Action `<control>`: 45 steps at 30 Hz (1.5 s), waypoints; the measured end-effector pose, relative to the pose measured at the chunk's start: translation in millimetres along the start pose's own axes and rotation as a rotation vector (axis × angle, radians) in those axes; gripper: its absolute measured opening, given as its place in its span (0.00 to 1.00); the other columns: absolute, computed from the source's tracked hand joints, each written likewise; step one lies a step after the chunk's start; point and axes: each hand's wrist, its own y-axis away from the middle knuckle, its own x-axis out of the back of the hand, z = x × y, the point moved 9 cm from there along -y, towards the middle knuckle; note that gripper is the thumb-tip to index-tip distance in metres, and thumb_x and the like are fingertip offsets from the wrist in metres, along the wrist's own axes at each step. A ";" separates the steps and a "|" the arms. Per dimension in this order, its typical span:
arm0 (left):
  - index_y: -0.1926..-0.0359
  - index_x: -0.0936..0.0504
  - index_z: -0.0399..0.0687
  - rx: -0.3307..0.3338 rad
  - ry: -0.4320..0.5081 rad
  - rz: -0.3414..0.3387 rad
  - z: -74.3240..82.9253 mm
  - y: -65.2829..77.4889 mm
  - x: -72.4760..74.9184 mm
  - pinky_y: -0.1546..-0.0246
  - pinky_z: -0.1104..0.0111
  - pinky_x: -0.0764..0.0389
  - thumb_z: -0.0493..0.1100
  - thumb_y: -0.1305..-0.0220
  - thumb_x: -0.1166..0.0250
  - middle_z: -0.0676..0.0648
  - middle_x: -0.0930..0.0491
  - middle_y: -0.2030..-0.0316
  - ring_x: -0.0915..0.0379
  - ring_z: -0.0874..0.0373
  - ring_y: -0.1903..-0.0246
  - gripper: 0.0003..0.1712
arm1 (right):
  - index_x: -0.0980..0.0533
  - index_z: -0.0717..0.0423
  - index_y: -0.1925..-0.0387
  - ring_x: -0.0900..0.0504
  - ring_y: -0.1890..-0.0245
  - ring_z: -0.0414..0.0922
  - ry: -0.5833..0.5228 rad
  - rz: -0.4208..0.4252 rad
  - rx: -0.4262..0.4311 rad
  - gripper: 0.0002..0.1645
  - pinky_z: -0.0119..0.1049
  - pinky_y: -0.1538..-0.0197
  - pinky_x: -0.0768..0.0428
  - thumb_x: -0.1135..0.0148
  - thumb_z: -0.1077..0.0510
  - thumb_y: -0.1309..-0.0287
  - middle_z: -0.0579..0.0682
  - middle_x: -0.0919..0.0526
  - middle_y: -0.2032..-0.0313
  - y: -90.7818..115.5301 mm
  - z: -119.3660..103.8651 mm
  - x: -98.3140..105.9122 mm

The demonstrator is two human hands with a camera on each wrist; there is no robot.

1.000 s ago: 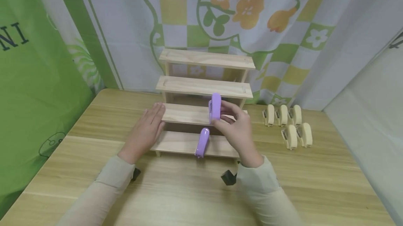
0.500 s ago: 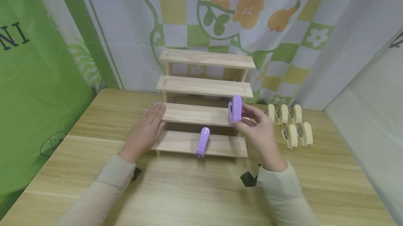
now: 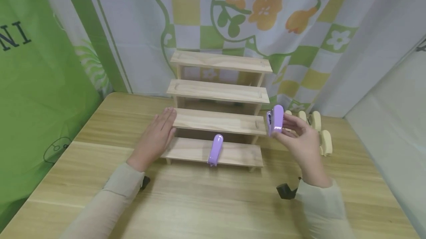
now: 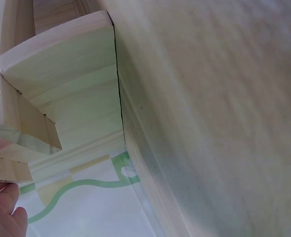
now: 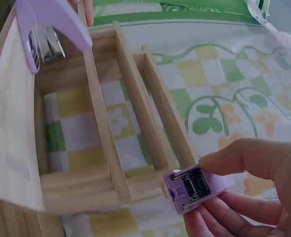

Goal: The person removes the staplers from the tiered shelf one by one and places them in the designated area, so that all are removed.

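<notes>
A purple stapler (image 3: 277, 119) is pinched upright between the thumb and fingers of my right hand (image 3: 303, 144), just right of the four-tier wooden stand (image 3: 216, 91). In the right wrist view, the metal underside of this held stapler (image 5: 197, 186) faces the camera. Another purple stapler (image 3: 216, 150) lies across the middle of the stand's lowest step. My left hand (image 3: 154, 137) rests with straight fingers at the left end of the second step from the bottom. Only part of the left hand (image 4: 7, 210) shows at the edge of the left wrist view.
Several cream staplers (image 3: 326, 142) stand on the table (image 3: 206, 205) to the right, partly hidden behind the right hand. A patterned curtain (image 3: 186, 9) hangs behind the stand. Small dark attachments (image 3: 286, 191) sit at the wrists.
My right hand has moved right with the purple stapler, from in front of the second step to beyond the stand's right end. The left hand and the other purple stapler have stayed put.
</notes>
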 end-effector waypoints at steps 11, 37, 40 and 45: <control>0.24 0.44 0.30 0.010 0.004 -0.016 -1.9 0.0 -1.8 0.26 0.43 0.43 0.42 0.23 0.48 0.32 0.43 0.25 0.48 0.39 0.25 0.33 | 0.30 0.60 0.31 0.22 0.53 0.29 0.179 0.004 -0.095 0.41 0.18 0.51 0.21 0.25 0.61 0.45 0.53 0.18 0.45 -6.4 34.4 28.7; 0.25 0.43 0.29 0.003 -0.005 -0.001 1.9 -0.1 2.2 0.26 0.43 0.41 0.42 0.23 0.47 0.31 0.42 0.26 0.47 0.38 0.26 0.33 | 0.41 0.73 0.29 0.26 0.38 0.67 0.338 -0.186 -0.253 0.43 0.54 0.39 0.21 0.33 0.61 0.40 0.74 0.29 0.36 -23.4 98.2 37.7; 0.26 0.43 0.29 0.001 -0.006 0.002 1.9 -0.3 2.0 0.26 0.43 0.41 0.42 0.24 0.47 0.30 0.41 0.26 0.46 0.38 0.26 0.33 | 0.41 0.73 0.29 0.26 0.39 0.67 0.353 -0.204 -0.277 0.44 0.50 0.42 0.17 0.33 0.61 0.40 0.74 0.29 0.36 -23.2 103.6 37.7; 0.26 0.42 0.29 -0.002 -0.002 0.006 2.6 -0.8 3.3 0.26 0.43 0.41 0.42 0.23 0.47 0.30 0.41 0.27 0.46 0.38 0.26 0.33 | 0.40 0.73 0.29 0.24 0.41 0.66 0.383 -0.228 -0.288 0.44 0.34 0.54 0.14 0.33 0.61 0.42 0.74 0.27 0.38 -24.5 110.1 35.4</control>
